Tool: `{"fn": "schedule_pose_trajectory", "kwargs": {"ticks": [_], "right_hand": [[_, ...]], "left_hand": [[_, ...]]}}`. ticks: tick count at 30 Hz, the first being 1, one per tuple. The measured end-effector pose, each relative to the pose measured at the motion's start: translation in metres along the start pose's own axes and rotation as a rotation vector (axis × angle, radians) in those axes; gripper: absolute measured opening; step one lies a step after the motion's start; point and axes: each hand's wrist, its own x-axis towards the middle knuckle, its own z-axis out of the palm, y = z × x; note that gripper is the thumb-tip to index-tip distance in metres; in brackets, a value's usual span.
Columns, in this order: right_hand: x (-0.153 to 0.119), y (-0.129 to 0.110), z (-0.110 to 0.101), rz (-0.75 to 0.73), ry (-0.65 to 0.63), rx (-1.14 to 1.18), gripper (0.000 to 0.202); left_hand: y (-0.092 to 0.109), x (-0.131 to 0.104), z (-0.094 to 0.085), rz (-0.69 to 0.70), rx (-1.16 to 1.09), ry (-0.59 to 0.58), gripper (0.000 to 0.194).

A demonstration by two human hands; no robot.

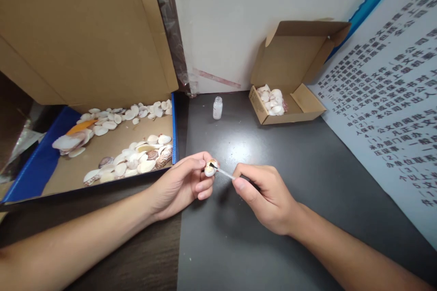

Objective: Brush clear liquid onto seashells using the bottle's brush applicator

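Small brush held to a shell above the table
Shell pinched in the left fingers, palm turned up; brush gripped in the right, bristles pointed left.

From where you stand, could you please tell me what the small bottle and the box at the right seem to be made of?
The small bottle looks like clear glass, shiny and see-through at the neck, though plastic is possible. The small box seems to be matte brown cardboard, judging by its folded flaps and creased lid.
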Motion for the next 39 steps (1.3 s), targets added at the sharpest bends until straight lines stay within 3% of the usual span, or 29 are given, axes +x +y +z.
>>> {"fn": "schedule_pose_trajectory", "kwargs": {"ticks": [5,11,16,21,26,31,36,39], "right_hand": [[0.0005,0.0004,0.0000,0.019,0.001,-0.012,0.034],[0.0009,0.0021,-0.0005,0.086,0.120,-0.061,0.039],[0.0008,0.0008,0.0000,-0.001,0.023,0.003,0.033],[0.0018,0.0006,-0.0014,0.044,0.121,-0.054,0.040],[0.0020,0.0010,-0.0009,-0.035,0.037,-0.001,0.034],[0.0028,0.0001,-0.0011,0.002,0.135,-0.096,0.043],[0.0023,0.0003,-0.0007,-0.101,0.044,-0.022,0.041],[0.0019,0.0007,-0.0001,-0.076,0.068,-0.048,0.042]], "left_hand": [[0.0004,-0.0004,0.0009,0.005,0.003,0.004,0.016],[0.0005,-0.0004,0.0014,0.000,0.013,0.028,0.013],[0.0001,0.0000,-0.0001,-0.001,0.002,0.001,0.009],[0.0000,-0.0004,-0.0011,0.003,-0.007,0.016,0.010],[-0.0005,0.0001,-0.0012,0.013,0.005,0.001,0.008],[-0.0007,0.0000,-0.0003,-0.002,0.016,0.027,0.005],[-0.0013,0.0002,-0.0009,0.016,0.016,0.011,0.004],[-0.0016,0.0008,-0.0015,0.014,0.007,0.005,0.004]]}}
